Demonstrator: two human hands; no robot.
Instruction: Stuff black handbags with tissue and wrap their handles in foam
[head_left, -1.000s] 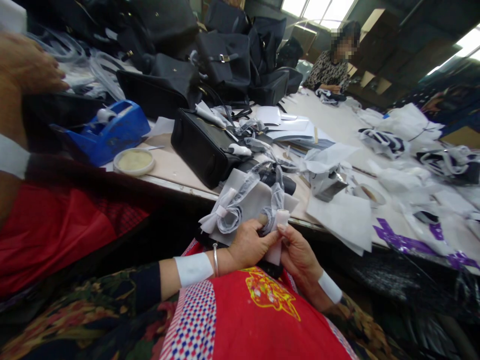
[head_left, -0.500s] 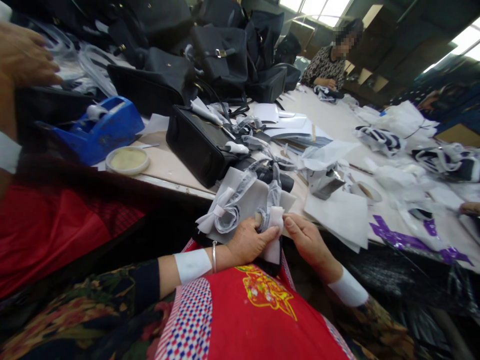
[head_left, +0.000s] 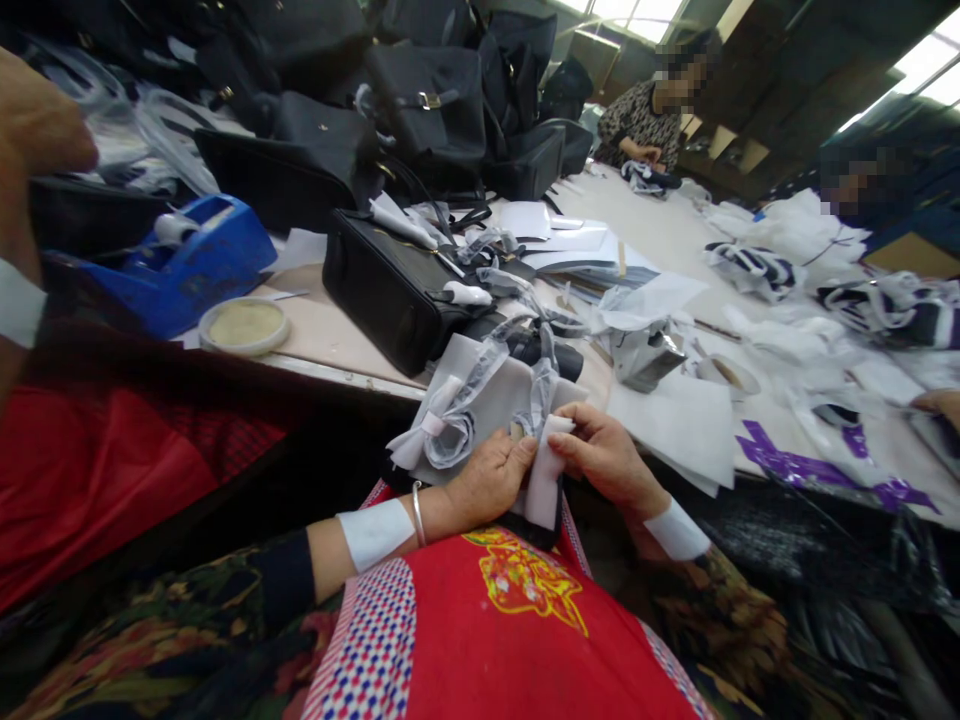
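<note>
A dark bag (head_left: 391, 475) rests on my lap against the table edge, mostly hidden by grey-white sheeting and plastic-wrapped straps. At its left, a coiled strap (head_left: 450, 440) is bound with a white foam wrap. My left hand (head_left: 491, 480), with a bracelet on the wrist, is closed at the right-hand strap (head_left: 541, 390), thumb against a white foam sheet (head_left: 544, 485); its other fingers are partly hidden. My right hand (head_left: 607, 462) pinches the upper edge of that foam sheet between thumb and fingers.
Along the table edge stand a blue tape dispenser (head_left: 169, 265), a round shallow dish (head_left: 246, 327) and a black handbag (head_left: 390, 290). White sheets (head_left: 679, 425) lie to the right, near purple tape (head_left: 814, 460). A co-worker's hand (head_left: 37, 120) is at far left; another person (head_left: 637, 125) sits beyond.
My right hand has shifted up and left, and its fingers now fold over the top of the foam sheet. My left thumb has drawn back a little to the left.
</note>
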